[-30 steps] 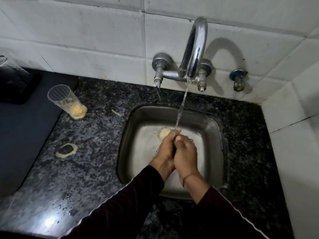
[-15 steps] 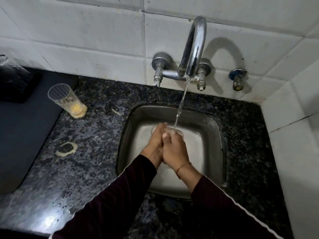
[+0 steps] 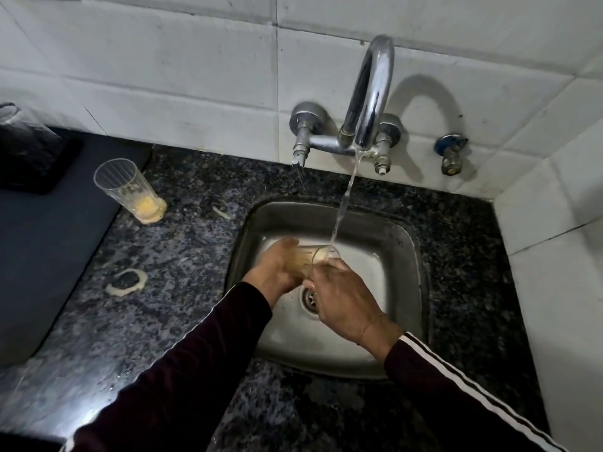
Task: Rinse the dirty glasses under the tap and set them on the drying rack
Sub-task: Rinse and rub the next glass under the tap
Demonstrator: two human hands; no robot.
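Over the steel sink [image 3: 404, 256] I hold a clear ribbed glass [image 3: 311, 259] tilted on its side, its mouth turned right under the stream from the chrome tap [image 3: 370, 102]. Yellowish liquid shows inside it. My left hand [image 3: 277, 272] wraps the glass's base end. My right hand [image 3: 342, 298] grips it near the rim, fingers under the mouth. A second dirty glass [image 3: 129, 190] with yellow residue at the bottom stands upright on the dark granite counter [image 3: 182, 256] to the left.
A yellowish ring stain [image 3: 125, 282] marks the counter left of the sink. A dark mat [image 3: 42, 249] lies at the far left with a dark object [image 3: 29, 158] at its back. A blue-handled valve [image 3: 452, 154] sticks out of the tiled wall. A white wall closes the right side.
My hands have parted and shifted left and back. The glass, mostly hidden in them before, now lies sideways with its open mouth under the water.
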